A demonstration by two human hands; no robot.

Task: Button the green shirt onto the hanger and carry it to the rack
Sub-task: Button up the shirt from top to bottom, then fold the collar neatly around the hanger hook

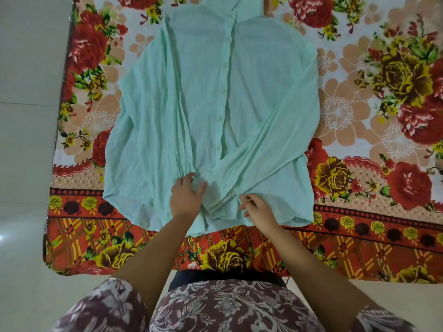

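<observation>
**At the shirt's near hem, both hands gather cloth**

Over a floral bedspread [359, 111] the green shirt [187, 104] lies spread flat, front up. Its collar is at the far end and its hem is nearest the person, which puts the lowest fastenings within easy reach. A row of buttons [222, 92] runs down the shirt's middle. They look done up for most of that length, though the front gapes a little just above the point where a sleeve [263, 144] crosses it. That sleeve, on the person's right, is folded diagonally over the shirt's front towards the hem, probably to keep it from trailing off the shirt's body.

To the left of the button row, at the hem, the left hand [185, 198] bunches shirt cloth between curled fingers and thumb, seemingly to hold that side taut. On the other side of the row, level with it, the right hand [257, 208] pinches a fold of the shirt's edge between thumb and fingertips. I judge this to be the lowest fastening being lined up.

No hanger shows at the shirt's collar or shoulders, so it cannot be told whether one sits inside. No rack is in view around the shirt either, and the carrying is not yet begun.

Pale floor [24, 152] lies beyond the shirt's left side, past the bedspread's edge.
</observation>
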